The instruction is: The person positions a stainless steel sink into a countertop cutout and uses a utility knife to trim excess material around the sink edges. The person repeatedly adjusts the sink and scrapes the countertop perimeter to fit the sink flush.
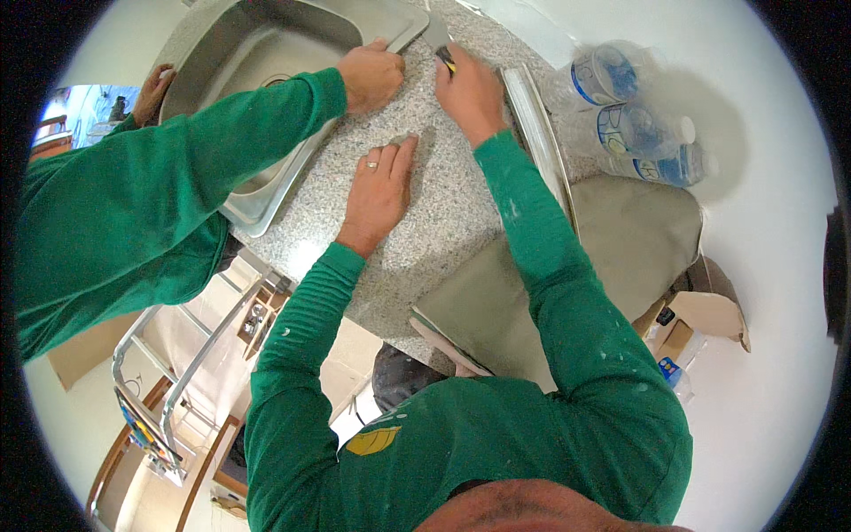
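My right hand (470,96) is closed around the black and yellow handle of a putty knife (436,35). Its flat metal blade points away from me, beside the corner of a stainless steel sink (257,220). On the speckled stone countertop (443,226) rests my left hand (379,188), a ring on one finger, fingers stretched out and holding nothing. Just beyond it, a co-worker's hand (370,78) grips the sink's rim near that corner. The co-worker's other hand (152,96) is at the sink's far left side. Whether the sink sits flush cannot be made out.
Several clear plastic bottles (634,129) lie against the white wall at right. A long metal strip (542,142) runs along the countertop's right side, near a grey-green sheet (634,239). A metal ladder (177,355) stands at lower left, and an opened cardboard box (678,341) at lower right.
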`<act>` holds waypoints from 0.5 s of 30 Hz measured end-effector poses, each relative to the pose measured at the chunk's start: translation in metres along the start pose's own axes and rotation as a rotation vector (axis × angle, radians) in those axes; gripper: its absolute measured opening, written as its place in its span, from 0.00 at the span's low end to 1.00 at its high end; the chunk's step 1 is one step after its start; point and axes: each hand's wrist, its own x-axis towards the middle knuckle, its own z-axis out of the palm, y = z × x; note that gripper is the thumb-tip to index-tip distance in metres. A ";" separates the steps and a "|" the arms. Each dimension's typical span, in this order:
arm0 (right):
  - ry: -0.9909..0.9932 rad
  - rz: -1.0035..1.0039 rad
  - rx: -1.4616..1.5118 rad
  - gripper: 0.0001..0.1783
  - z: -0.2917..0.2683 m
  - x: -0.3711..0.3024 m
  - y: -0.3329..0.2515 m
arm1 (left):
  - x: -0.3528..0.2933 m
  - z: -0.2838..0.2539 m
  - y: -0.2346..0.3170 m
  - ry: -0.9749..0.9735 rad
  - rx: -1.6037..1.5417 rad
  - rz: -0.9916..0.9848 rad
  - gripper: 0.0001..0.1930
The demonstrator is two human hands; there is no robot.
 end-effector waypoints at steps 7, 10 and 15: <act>-0.067 0.062 -0.032 0.25 -0.008 -0.018 -0.018 | 0.012 -0.005 0.001 0.016 -0.013 0.024 0.31; -0.062 0.055 0.025 0.26 -0.010 -0.027 -0.015 | 0.009 -0.002 -0.002 0.026 -0.015 0.024 0.30; 0.079 -0.062 0.049 0.24 -0.013 -0.037 0.021 | 0.009 0.002 0.005 -0.028 -0.054 0.040 0.30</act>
